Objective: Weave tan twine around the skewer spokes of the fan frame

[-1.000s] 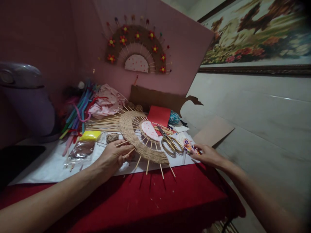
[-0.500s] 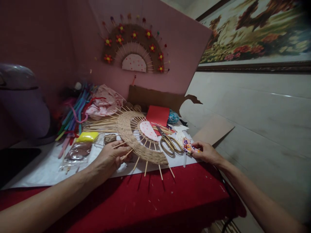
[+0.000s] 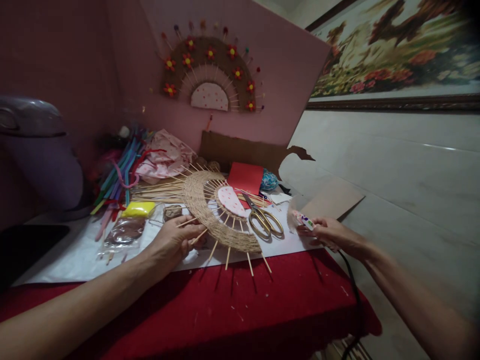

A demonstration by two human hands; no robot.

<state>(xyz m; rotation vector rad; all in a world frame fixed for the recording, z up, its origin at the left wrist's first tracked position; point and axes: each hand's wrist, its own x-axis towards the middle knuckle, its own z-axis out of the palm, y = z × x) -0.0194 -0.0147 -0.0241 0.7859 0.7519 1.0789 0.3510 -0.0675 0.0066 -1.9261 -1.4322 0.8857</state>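
Observation:
My left hand (image 3: 179,239) is closed on the lower left edge of a woven fan (image 3: 198,205), a half-ring of jute twine laced around thin wooden sticks. A pink dotted half-circle (image 3: 230,201) forms its centre, and stick ends poke out all round. At the right, my right hand (image 3: 332,232) is wrapped around a flower-patterned hot glue gun (image 3: 304,220), partly blurred. A black cord (image 3: 354,295) hangs down below that hand. Gold-handled scissors (image 3: 265,222) lie between the fan and the glue gun.
Yellow clay (image 3: 138,209) and a bag of brown clay (image 3: 125,231) lie left on the white sheet. Pipe cleaners (image 3: 120,165), dotted cloth (image 3: 165,155), a red card (image 3: 245,177) and blue yarn (image 3: 269,180) sit behind. A finished flowered fan (image 3: 210,52) hangs on the pink board.
My right hand has shifted right with the glue gun and turned it, so less of its floral side shows. My left hand keeps its hold on the fan. The view has shifted slightly.

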